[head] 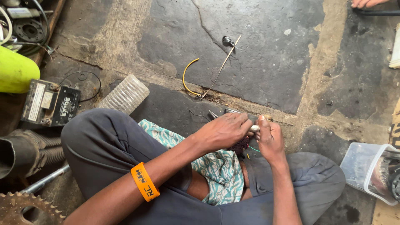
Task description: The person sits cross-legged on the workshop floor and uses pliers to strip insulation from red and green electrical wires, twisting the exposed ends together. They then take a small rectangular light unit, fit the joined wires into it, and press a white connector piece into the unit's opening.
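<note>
My left hand (223, 131) and my right hand (270, 139) meet over my lap, both pinching a small white piece (254, 128) between their fingertips. Thin green and dark wires (250, 148) trail down from it beneath the hands. An orange wristband (144, 181) sits on my left forearm. Just past my knuckles, metal pliers (227, 111) lie on the stone floor. I sit cross-legged in dark grey trousers with a teal patterned cloth (216, 166) on my lap.
A curved yellow wire (186, 77), a thin stick (221, 66) and a small dark part (228, 41) lie ahead. A ribbed clear bottle (125, 95), a small battery (50, 103) and a sprocket (25, 208) sit left. A clear plastic tub (366, 171) stands right. Another person's hand (366, 3) shows top right.
</note>
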